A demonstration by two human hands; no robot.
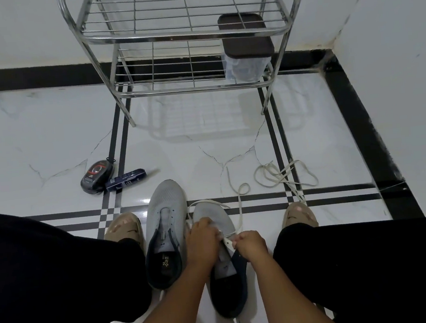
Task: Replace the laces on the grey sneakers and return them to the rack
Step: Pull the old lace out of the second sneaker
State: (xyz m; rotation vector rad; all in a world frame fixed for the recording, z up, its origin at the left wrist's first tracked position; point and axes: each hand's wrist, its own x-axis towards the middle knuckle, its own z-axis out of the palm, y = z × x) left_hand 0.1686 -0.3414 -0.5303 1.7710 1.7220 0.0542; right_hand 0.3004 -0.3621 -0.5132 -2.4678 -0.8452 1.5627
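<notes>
The right-hand grey mesh sneaker (213, 219) is gripped at its eyelets by the left hand (201, 242); a white flat lace (229, 243) is pinched by the right hand (250, 243). Far off on the white marble-patterned floor (49, 124), the chrome wire rack (183, 35) is seen.

One view only, from a wide-angle camera on the person's head. It looks forward and steeply down over the forearms and knees to the floor (50, 139). The right sneaker (223, 271), worked by both hands, sits low and centre, nearest the lens; everything else lies beyond it. The rack (185, 35) stands farther off, straight ahead at the top edge, against the wall. The lens bends straight floor lines near the frame's edges. No second view shares the scene.
</notes>
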